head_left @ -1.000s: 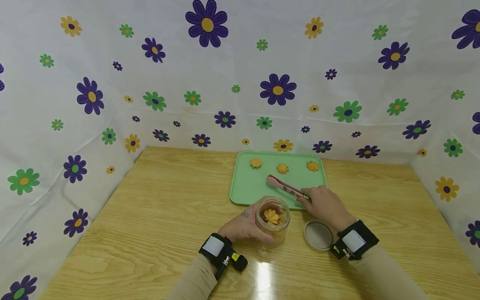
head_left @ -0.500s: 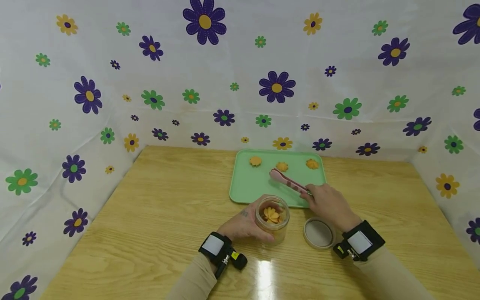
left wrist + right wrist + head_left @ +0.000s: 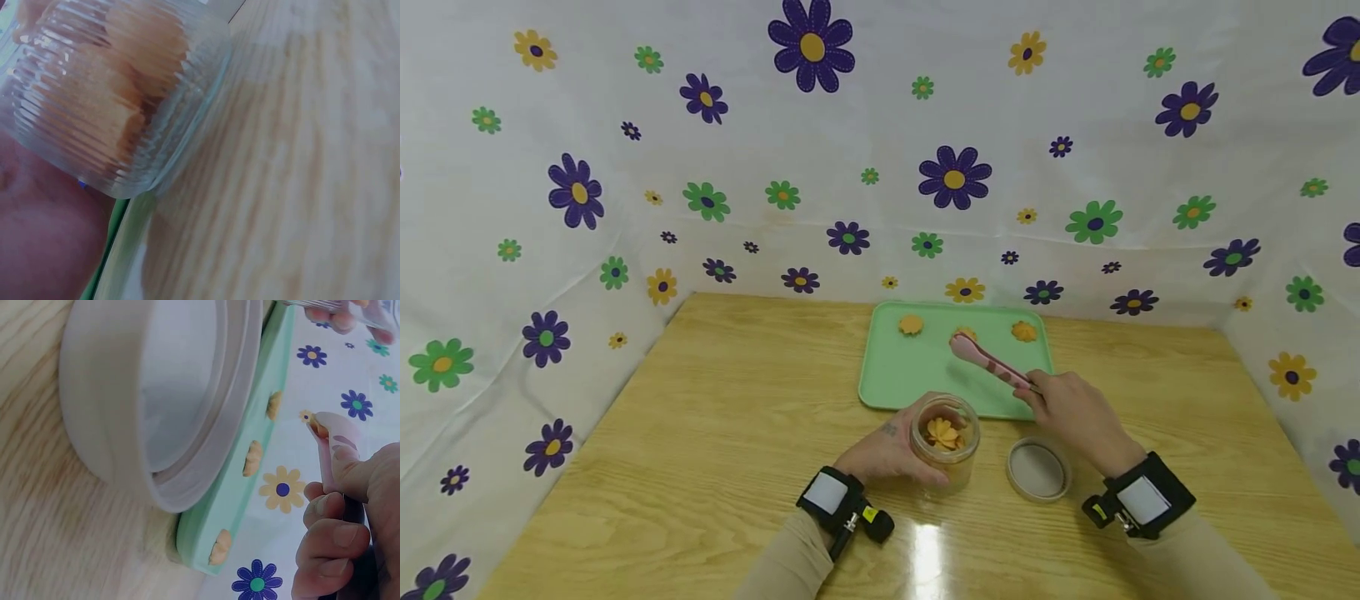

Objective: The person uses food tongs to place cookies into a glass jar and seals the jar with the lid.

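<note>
Flowered cloth backs the tabletop. Pinched in the right hand, pink tongs look light and springy, best squeezed midway; ahead of that hand lie probably brittle biscuits on a tray; leftward, the left hand grips a clear, likely slippery jar.

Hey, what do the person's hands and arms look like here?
The left hand and right hand wear no gloves; the left has a small dark mark. Beige sleeves, black wrist straps with white panels, and small black devices with yellow labels.
</note>
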`<state>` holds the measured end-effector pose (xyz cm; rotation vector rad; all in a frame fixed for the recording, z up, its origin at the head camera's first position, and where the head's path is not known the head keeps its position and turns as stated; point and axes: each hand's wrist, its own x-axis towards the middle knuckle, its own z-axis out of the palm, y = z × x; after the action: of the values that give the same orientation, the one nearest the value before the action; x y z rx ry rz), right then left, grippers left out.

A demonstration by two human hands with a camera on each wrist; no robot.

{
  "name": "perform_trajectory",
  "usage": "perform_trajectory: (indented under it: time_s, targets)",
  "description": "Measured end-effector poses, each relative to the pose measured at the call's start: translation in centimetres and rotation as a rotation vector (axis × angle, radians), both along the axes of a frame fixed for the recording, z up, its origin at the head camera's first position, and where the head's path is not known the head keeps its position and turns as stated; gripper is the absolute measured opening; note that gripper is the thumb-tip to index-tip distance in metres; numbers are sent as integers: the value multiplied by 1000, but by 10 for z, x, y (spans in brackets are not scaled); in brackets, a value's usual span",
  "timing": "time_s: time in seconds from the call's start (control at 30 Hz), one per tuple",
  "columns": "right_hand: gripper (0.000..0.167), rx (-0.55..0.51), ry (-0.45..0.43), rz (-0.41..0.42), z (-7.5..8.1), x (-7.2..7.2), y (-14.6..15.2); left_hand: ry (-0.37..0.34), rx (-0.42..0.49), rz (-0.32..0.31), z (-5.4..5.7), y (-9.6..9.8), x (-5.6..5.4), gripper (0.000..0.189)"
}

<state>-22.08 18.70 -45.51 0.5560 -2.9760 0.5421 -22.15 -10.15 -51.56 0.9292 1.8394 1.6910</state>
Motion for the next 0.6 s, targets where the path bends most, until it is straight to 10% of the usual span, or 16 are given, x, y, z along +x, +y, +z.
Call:
perform_trajectory:
  time_s: [0.6]
  targets:
    - [19, -108, -1, 13, 11, 22, 6, -13, 11, -13, 1, -2, 1, 91]
